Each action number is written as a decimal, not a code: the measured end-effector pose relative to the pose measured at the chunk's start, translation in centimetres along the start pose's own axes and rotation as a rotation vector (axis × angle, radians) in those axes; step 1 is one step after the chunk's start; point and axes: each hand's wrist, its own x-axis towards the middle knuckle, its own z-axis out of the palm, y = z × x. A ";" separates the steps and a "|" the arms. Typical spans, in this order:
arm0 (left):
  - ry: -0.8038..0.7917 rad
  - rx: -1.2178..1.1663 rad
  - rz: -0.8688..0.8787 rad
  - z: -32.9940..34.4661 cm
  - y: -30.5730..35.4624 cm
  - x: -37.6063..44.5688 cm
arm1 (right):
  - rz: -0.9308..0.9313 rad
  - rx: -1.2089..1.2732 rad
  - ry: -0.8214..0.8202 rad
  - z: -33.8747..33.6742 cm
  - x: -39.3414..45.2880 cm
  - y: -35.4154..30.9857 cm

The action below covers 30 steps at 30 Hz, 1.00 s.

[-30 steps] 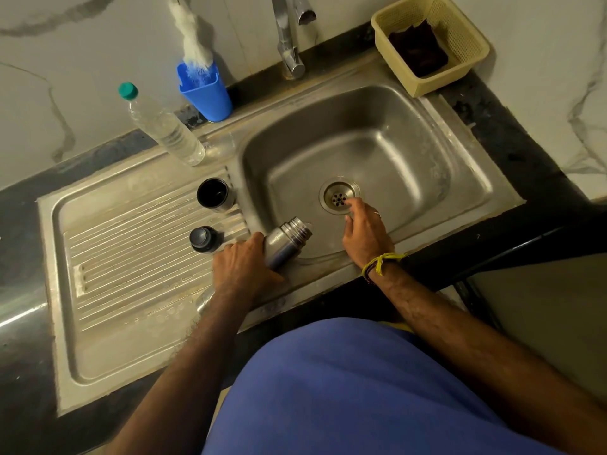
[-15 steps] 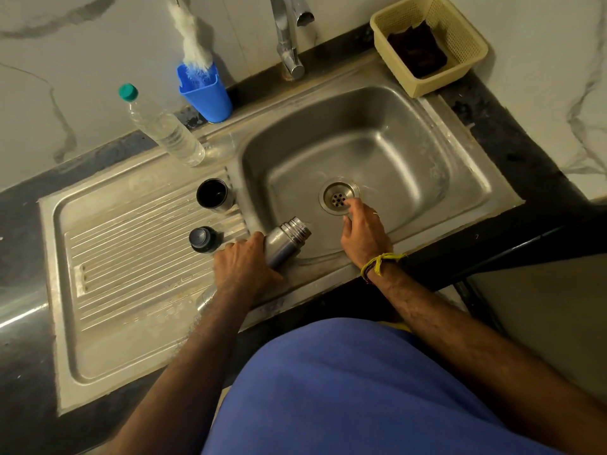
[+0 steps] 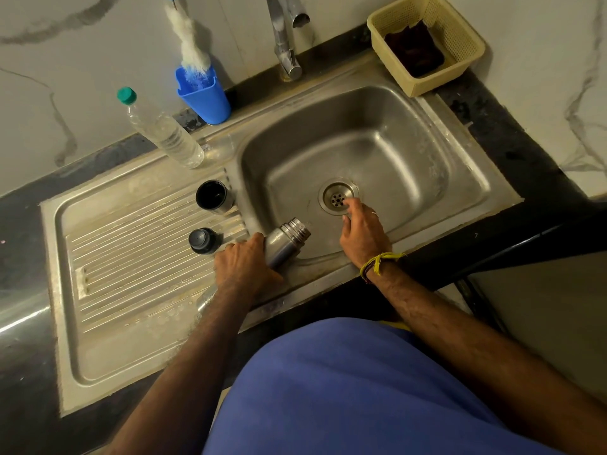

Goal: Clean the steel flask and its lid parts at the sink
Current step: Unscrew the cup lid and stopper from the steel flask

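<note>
Right hand (image 3: 363, 239) unmoved, fingers loose by drain (image 3: 338, 197), left hand (image 3: 244, 266) gripping flask (image 3: 287, 241), mouth toward drain

Flask (image 3: 285, 243): bare steel grey; cup lid (image 3: 213, 197) and stopper (image 3: 203, 240): dark. Far left: blue holder (image 3: 205, 96), green-capped clear bottle (image 3: 161, 129). Far right: pale yellow perforated basket (image 3: 460, 34); walls: white marble with grey veining.
</note>
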 end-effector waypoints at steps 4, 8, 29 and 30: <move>-0.012 -0.005 -0.002 -0.1 0.1 0.0 | -0.002 0.002 0.007 -0.1 0.0 0.0; -0.012 -0.002 0.003 -0.2 0.1 -0.1 | 0.000 0.007 0.003 -0.1 0.0 -0.1; -0.028 0.164 -0.004 -2.0 0.6 0.2 | -0.001 0.008 0.005 0.1 0.1 0.1; -0.024 0.177 -0.004 -2.1 0.6 0.2 | -0.002 0.010 0.004 0.2 0.1 0.1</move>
